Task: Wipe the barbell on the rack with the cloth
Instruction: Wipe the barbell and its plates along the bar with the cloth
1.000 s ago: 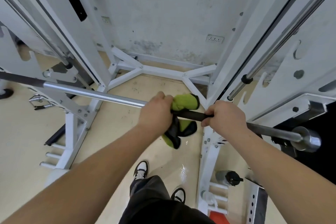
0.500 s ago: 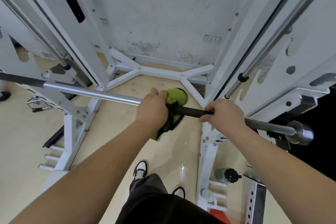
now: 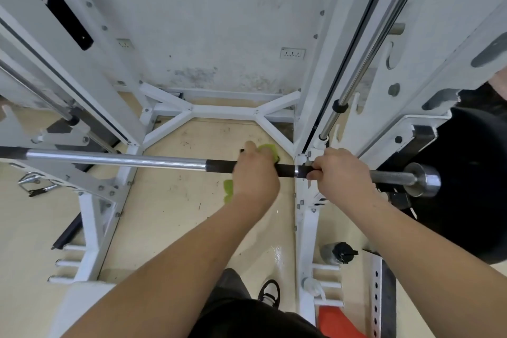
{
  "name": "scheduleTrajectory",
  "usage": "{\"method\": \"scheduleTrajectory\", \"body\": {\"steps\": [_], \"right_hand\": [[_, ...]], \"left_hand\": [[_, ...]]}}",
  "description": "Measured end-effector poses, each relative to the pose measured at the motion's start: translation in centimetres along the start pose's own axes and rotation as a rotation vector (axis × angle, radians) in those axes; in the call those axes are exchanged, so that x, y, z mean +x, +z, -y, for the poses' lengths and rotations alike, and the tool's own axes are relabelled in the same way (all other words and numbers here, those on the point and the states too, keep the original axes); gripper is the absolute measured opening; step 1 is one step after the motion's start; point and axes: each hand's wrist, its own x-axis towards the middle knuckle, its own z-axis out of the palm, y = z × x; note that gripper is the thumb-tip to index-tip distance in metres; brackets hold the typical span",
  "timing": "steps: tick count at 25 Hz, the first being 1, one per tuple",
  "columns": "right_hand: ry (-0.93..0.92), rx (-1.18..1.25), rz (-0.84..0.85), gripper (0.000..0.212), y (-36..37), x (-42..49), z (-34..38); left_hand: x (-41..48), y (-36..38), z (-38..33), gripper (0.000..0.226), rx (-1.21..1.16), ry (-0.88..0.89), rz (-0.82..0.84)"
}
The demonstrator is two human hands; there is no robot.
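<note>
Bar [image 3: 115, 159]: lying across the rack [image 3: 307, 214], long axis running left to right. Left hand [image 3: 255, 173]: clenching the green cloth [image 3: 267, 149] round the bar's dark stretch. Right hand [image 3: 340, 173]: gripping bare bar near, to its right. Chrome length is stretching leftward from the cloth, left hand nearer.

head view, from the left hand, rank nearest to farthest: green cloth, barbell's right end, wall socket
1. green cloth: gripped by the left hand, on the barbell.
2. barbell's right end: along the bar, past the right hand.
3. wall socket: far off on the back wall.
</note>
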Motion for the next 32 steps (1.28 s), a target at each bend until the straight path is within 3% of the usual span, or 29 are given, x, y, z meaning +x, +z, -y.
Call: {"method": "scheduleTrajectory", "body": {"steps": [2,5,8,10,13,16,20,23,27,30,32], "right_hand": [[0.012,-0.004,0.017,0.023,-0.2,0.2,0.1],[0.033,0.016,-0.019,0.021,0.1,-0.1,0.4],[0.04,0.041,-0.078,0.02,0.8,-0.5,0.4],[0.038,0.042,-0.082,0.02,0.8,-0.5,0.4],[0.047,0.022,-0.066,0.018,0.3,-0.5,0.2],[0.078,0.018,-0.024,0.018,0.2,-0.3,0.2],[0.066,0.052,-0.008,0.026,0.2,-0.2,0.3],[0.069,0.046,0.008,0.022,-0.2,-0.2,0.3],[0.082,-0.005,-0.058,0.011,0.2,-0.5,0.3],[0.092,0.038,-0.029,0.012,0.2,-0.3,0.2],[0.071,0.059,-0.006,0.024,0.2,0.0,0.1]], "left_hand": [[-0.7,0.6,-1.3,0.034,0.004,0.14,0.032],[-0.9,-1.0,2.2,0.038,0.042,0.205,0.041],[-0.2,-2.0,6.3,0.018,0.16,0.048,-0.047],[-0.4,-1.5,3.9,0.016,0.104,-0.045,-0.058],[-2.0,1.4,-2.6,0.025,0.006,0.151,0.063],[-1.7,1.2,-3.1,0.029,0.008,0.273,0.116],[-0.7,-1.8,4.1,0.018,0.147,0.079,0.017],[-1.5,-1.1,2.0,0.016,0.078,-0.01,-0.042],[-2.2,1.4,-5.3,0.028,0.06,0.22,0.155],[-1.3,-0.4,-2.6,0.023,0.185,0.267,0.164],[-0.5,-2.4,1.1,0.018,0.262,0.194,0.146]]}}
